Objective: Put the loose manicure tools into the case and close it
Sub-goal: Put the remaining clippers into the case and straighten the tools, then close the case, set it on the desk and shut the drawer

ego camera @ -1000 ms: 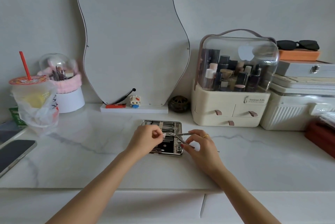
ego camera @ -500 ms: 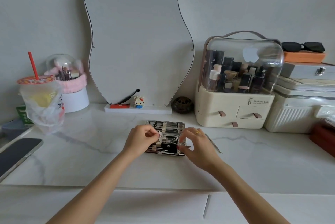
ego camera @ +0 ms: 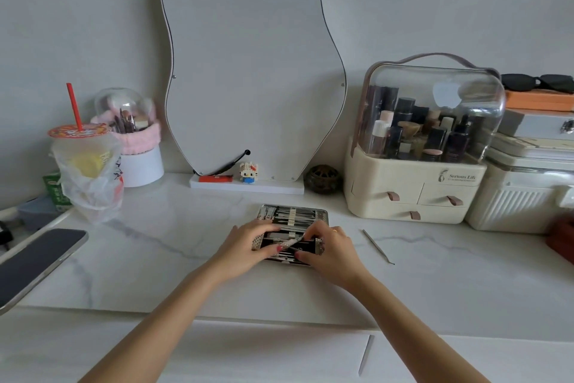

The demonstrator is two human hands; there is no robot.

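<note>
Both hands curled over the open, hinged black-lined manicure case — pinching a slim silver tool (likely seating it under a strap) — thin metal pick left loose nearby.

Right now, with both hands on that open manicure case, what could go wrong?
1. The thin metal tool lies loose on the countertop right of the case; closing now would probably leave it out.
2. The tool held by the left hand and right hand sits slanted across the case, so it may jam the lid.

Head view, looking down, fairly close.
</note>
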